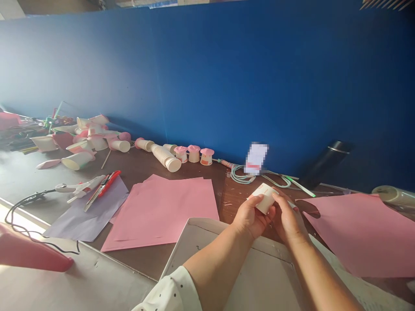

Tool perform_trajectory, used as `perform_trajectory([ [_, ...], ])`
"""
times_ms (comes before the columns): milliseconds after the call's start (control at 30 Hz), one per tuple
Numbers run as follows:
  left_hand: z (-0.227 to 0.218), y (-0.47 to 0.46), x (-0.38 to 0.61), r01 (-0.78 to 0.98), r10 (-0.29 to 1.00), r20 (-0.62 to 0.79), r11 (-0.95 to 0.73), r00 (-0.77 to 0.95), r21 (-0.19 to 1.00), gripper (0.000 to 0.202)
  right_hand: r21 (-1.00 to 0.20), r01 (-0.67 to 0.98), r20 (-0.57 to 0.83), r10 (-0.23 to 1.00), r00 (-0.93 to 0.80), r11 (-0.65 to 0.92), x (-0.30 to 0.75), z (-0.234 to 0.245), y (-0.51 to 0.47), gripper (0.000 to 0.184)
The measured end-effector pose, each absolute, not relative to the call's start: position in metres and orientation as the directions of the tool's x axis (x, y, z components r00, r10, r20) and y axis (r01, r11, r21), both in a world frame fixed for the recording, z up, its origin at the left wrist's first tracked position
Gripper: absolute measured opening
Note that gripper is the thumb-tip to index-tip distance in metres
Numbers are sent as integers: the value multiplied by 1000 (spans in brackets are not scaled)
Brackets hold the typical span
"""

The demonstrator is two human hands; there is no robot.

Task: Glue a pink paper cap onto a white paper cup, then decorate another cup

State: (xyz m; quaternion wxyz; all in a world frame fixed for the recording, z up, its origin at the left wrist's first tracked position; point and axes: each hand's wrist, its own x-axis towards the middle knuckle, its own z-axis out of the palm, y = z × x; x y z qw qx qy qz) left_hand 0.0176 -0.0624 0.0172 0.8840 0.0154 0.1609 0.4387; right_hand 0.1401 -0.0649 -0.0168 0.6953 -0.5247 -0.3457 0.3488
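Note:
A white paper cup [264, 198] with orange-red drawing on its side is held tilted between both hands, above the brown table. My left hand [250, 219] grips its left side, with the thumb along the wall. On the other side, my right hand [288, 220] has its fingers closed against the cup. A small piece of something pale with a reddish end shows behind the right hand, too hidden to name. Beyond the cup stand three decorated paper cups [193, 154] with pink paper tops. To their left lies a long stack of nested paper cups [164, 157].
Pink paper sheets [168, 211] lie left of the hands, another pink sheet [363, 233] right. A glue gun [81, 188] and red box cutter [105, 186] rest on purple paper [94, 218]. A black bottle [324, 164], coiled cable [240, 175] and phone [256, 159] are along the blue partition [227, 77].

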Motion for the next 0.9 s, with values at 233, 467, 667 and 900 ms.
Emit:
perform_trajectory([
  [233,21,-69,20,-764,811,-256,583,527,276,35,-981,-68,120,836,535,184,143,-21,-63,54],
  [467,19,-67,22,-780,836,-286,544,469,310,38,-941,283,321,752,575,185,145,-18,-64,48],
  [667,18,-64,23,-788,848,-334,515,412,336,35,-863,473,489,524,698,176,140,7,-75,49],
  [900,16,-63,23,-788,855,-338,503,394,354,35,-684,699,681,524,511,207,116,29,-92,41],
])
